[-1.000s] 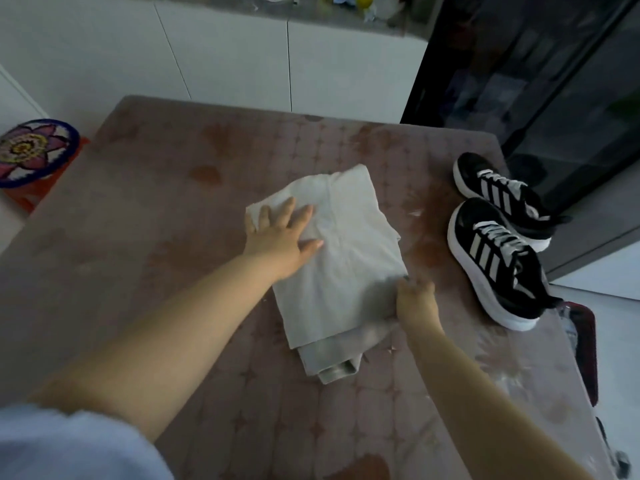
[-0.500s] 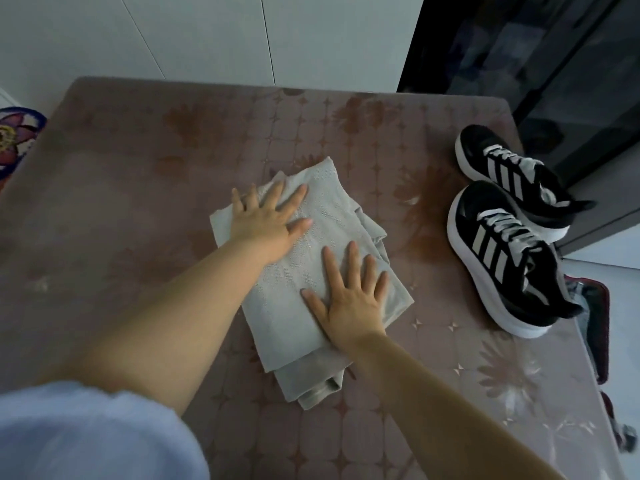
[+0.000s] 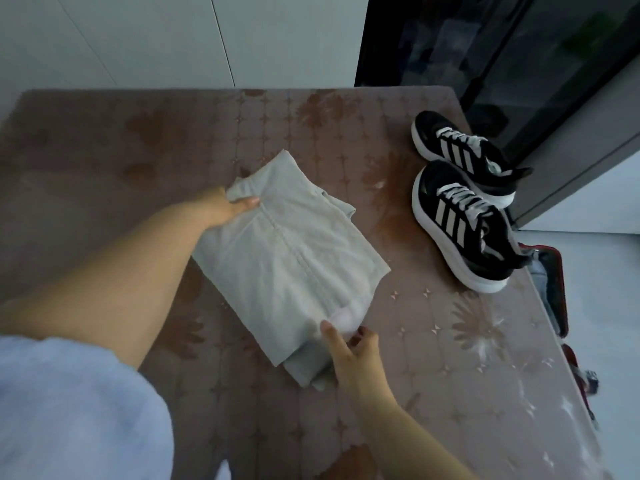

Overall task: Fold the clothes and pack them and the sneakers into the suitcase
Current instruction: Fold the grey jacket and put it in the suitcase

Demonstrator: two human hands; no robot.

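A folded stack of pale grey-green clothes (image 3: 287,258) lies in the middle of the patterned brown table (image 3: 104,161). My left hand (image 3: 225,211) grips the stack's far left edge, thumb on top and fingers tucked under. My right hand (image 3: 349,355) grips the near end of the stack, fingers curled under the top layer. Two black sneakers with white stripes and soles (image 3: 464,216) stand side by side at the table's right edge. An open red suitcase (image 3: 554,292) shows on the floor just past that edge, mostly hidden.
White cabinet fronts (image 3: 173,39) stand behind the table. A dark glass door (image 3: 502,64) fills the upper right. My light blue sleeve (image 3: 69,410) covers the lower left corner.
Both hands left the top of the stack, where they lay flat, and now grip its opposite ends. The stack looks slightly turned, with a seam showing on top.
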